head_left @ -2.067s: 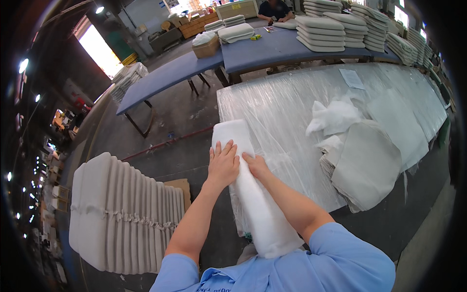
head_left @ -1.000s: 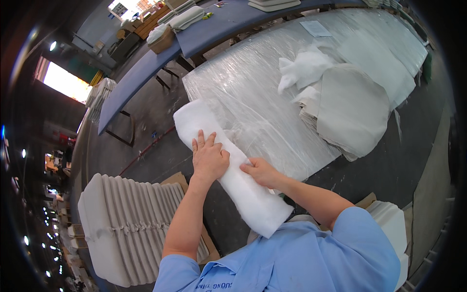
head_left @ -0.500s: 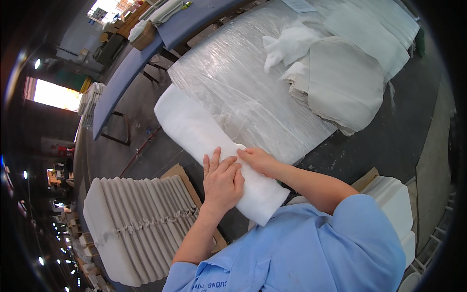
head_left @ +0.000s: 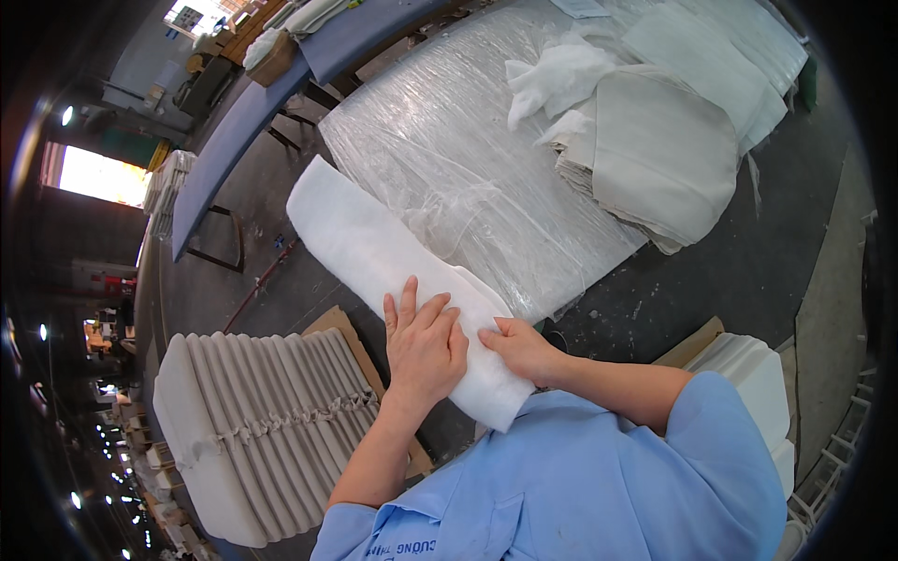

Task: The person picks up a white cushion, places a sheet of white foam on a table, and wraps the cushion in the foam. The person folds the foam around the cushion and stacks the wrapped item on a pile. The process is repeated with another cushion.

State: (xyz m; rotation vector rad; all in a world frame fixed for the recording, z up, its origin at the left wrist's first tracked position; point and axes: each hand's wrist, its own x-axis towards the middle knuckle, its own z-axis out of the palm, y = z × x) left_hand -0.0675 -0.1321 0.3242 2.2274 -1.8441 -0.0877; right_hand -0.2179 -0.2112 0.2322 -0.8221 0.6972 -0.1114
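A long piece of soft white padding [head_left: 355,229] lies slantwise in front of me, its near end against my blue shirt. My left hand [head_left: 424,353] rests flat on top of it with the fingers spread. At the padding's right edge, my right hand [head_left: 524,352] pinches it, thumb on top and the other fingers hidden underneath. Beneath the padding's far part is a wide stack wrapped in clear plastic film [head_left: 458,150]. Whatever is inside the padding, if anything, cannot be seen.
Grey-beige fabric pieces [head_left: 669,150] and a crumpled white wad [head_left: 561,79] lie on the plastic at the right. A row of padded off-white cushions [head_left: 262,430] stands at the left on cardboard. More white pieces [head_left: 744,383] sit at my right. Blue benches [head_left: 234,140] run at the far left.
My right hand has slid down the padding's edge toward me, and a longer stretch of that edge shows. My left hand stays nearly in place on top.
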